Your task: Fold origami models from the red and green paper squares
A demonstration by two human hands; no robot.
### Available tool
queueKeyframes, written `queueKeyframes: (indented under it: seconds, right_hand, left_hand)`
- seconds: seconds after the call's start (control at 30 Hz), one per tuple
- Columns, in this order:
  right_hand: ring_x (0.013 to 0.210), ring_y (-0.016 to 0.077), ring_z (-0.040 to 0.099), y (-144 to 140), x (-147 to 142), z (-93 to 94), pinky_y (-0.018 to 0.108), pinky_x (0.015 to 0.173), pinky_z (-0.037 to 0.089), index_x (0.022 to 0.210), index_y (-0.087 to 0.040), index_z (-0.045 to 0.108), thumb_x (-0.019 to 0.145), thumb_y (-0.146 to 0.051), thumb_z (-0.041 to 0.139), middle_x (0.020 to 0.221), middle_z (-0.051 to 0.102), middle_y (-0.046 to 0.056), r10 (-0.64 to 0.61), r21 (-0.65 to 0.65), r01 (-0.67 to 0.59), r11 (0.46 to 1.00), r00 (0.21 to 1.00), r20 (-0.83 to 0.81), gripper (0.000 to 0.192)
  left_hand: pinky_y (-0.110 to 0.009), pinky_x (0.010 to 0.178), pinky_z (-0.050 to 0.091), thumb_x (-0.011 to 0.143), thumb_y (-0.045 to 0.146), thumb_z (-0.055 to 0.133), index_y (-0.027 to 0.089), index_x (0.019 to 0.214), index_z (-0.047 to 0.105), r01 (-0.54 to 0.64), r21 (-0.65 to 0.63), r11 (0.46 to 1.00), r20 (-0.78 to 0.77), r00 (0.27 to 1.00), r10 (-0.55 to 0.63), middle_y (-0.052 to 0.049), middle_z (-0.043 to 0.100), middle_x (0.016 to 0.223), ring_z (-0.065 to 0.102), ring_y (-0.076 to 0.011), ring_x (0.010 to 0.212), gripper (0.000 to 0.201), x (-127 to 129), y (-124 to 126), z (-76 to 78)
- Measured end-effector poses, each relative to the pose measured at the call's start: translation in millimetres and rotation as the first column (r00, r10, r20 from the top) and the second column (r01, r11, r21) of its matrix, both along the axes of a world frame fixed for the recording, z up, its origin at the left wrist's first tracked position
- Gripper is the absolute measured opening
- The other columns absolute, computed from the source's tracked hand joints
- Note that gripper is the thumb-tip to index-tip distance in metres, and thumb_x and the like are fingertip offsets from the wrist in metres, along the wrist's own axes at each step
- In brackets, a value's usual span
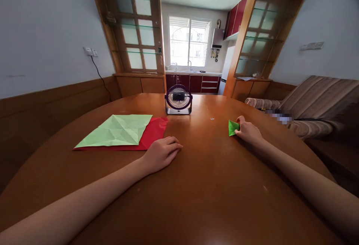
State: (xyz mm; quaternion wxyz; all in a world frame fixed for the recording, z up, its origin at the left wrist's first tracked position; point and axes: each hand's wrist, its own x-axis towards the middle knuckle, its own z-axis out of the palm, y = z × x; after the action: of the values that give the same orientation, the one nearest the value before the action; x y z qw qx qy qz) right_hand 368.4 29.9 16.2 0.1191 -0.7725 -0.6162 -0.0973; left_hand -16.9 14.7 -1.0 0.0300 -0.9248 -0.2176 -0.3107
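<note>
My right hand (249, 131) pinches a small folded piece of bright green paper (232, 128) at the right of the table, its thumb and fingers on the paper's right edge. My left hand (162, 151) lies palm down on the wood near the middle, fingers stretched out and holding nothing. Just beyond and left of it is a creased sheet of light green paper (117, 129). This sheet lies on top of a red sheet of paper (154, 134), which shows along the right and front edges.
A small dark fan (178, 99) stands at the far middle of the round-edged wooden table (190, 192). A tiny pale scrap (212, 118) lies right of the fan. A striped armchair (328, 103) stands beyond the table's right edge.
</note>
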Motion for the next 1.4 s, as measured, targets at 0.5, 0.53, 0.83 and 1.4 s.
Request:
queueKeyframes:
  seconds: [0.5, 0.53, 0.83, 1.4]
  right_hand:
    - [0.083, 0.0287, 0.065, 0.3, 12.3, 24.2, 0.029, 0.057, 0.033, 0.113, -0.019, 0.048, 0.087, -0.054, 0.047, 0.085, 0.068, 0.009, -0.055, 0.143, 0.060, 0.988, 0.998, -0.038, 0.044]
    - [0.082, 0.0280, 0.065, 0.5, 13.3, 26.7, 0.028, 0.056, 0.033, 0.113, -0.019, 0.049, 0.087, -0.054, 0.048, 0.084, 0.068, 0.008, -0.051, 0.158, 0.059, 0.986, 0.997, -0.049, 0.043]
    - [0.072, 0.0207, 0.061, -6.1, -40.1, 48.4, 0.026, 0.055, 0.028, 0.094, -0.021, 0.058, 0.087, -0.039, 0.053, 0.076, 0.067, 0.004, 0.173, 0.236, -0.162, 0.958, 0.985, -0.028, 0.020]
    - [0.078, 0.0176, 0.054, -0.6, -172.6, -8.9, 0.029, 0.072, 0.036, 0.087, -0.015, 0.059, 0.092, -0.024, 0.046, 0.090, 0.062, 0.009, 0.761, 0.090, -0.782, 0.617, 0.622, 0.187, 0.017]
  left_hand:
    - [-0.026, 0.071, 0.052, 0.095, 0.019, 0.043, 0.016, 0.099, 0.068, 0.002, 0.038, 0.999, 0.015, 1.000, -0.003, -0.007, 0.067, 0.093, 0.064, -0.0153, 0.083, 0.025, 1.3, -2.1, 3.4]
    - [-0.027, 0.071, 0.052, 0.095, 0.019, 0.043, 0.016, 0.099, 0.068, 0.005, 0.046, 0.999, 0.018, 1.000, -0.006, -0.007, 0.067, 0.093, 0.064, -0.0154, 0.083, 0.025, 1.5, -2.5, 4.7]
    - [-0.028, 0.073, 0.052, 0.092, 0.015, 0.047, 0.016, 0.102, 0.067, -0.047, 0.187, 0.981, 0.097, 0.995, 0.029, -0.007, 0.067, 0.097, 0.065, -0.0160, 0.086, 0.022, -11.7, -0.2, 29.3]
    - [-0.040, 0.081, 0.050, 0.089, 0.049, 0.043, 0.013, 0.135, 0.049, -0.792, 0.094, 0.603, -0.324, 0.548, 0.771, -0.019, 0.054, 0.131, 0.054, -0.0342, 0.118, 0.059, -72.0, 49.9, 26.6]
